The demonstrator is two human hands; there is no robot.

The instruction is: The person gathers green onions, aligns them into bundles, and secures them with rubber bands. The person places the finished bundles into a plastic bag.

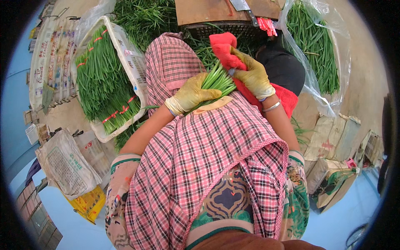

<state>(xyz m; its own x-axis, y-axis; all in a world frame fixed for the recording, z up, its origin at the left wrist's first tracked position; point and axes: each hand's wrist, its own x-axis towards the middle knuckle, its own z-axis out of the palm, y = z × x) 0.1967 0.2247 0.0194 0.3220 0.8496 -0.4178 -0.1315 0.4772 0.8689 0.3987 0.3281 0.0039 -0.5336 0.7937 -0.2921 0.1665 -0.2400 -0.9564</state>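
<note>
My left hand (190, 93), in a yellow-stained glove, grips a bunch of garlic chives (218, 78) over my lap. The pale cut stems point up and to the right, and the leaf ends are mostly hidden under the hand. My right hand (253, 74), gloved the same way, holds a red cloth (225, 51) against the stem ends. Part of that cloth hangs below the right wrist onto my thigh. Under the bunch lies my pink checked apron (215, 131).
A white plastic crate (142, 93) at left holds chive bundles (106, 75) tied with red bands. Ahead, a kitchen knife (247, 9) rests on a brown board (203, 12) beside red strips (267, 26). Loose chives (312, 53) lie on clear plastic (342, 62) at right.
</note>
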